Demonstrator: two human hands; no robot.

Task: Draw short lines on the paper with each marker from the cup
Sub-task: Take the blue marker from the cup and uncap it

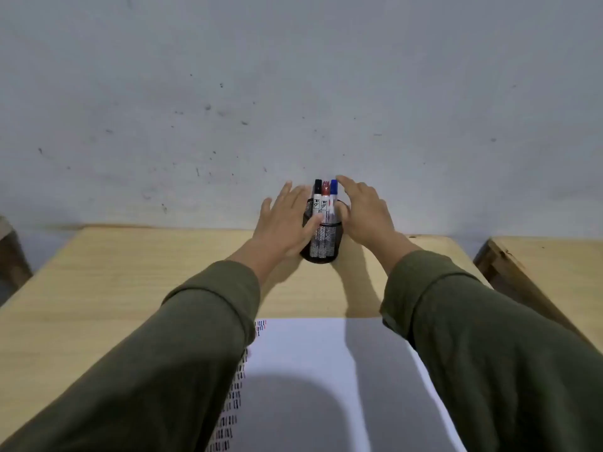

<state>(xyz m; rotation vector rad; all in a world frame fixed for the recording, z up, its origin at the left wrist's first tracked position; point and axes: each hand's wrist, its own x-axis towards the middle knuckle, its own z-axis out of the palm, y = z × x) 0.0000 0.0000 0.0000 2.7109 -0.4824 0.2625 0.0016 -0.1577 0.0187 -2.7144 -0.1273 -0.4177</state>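
Presently, the mesh cup (321,239) stands at the table's (130,272) far edge holding three markers (324,203). Left hand (287,220) and right hand (365,210), fingers spread, flank it; paper (310,353) lies at the near edge.

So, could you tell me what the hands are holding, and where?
No marker is held. The left hand is on the cup at its side; the right hand is open beside it.

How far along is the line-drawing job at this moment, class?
Done: rows of short black, red and blue lines run down the left edge of the paper. In hand: nothing yet; the left hand and right hand flank the mesh cup, where all three markers stand capped. Left: most of the sheet is blank.
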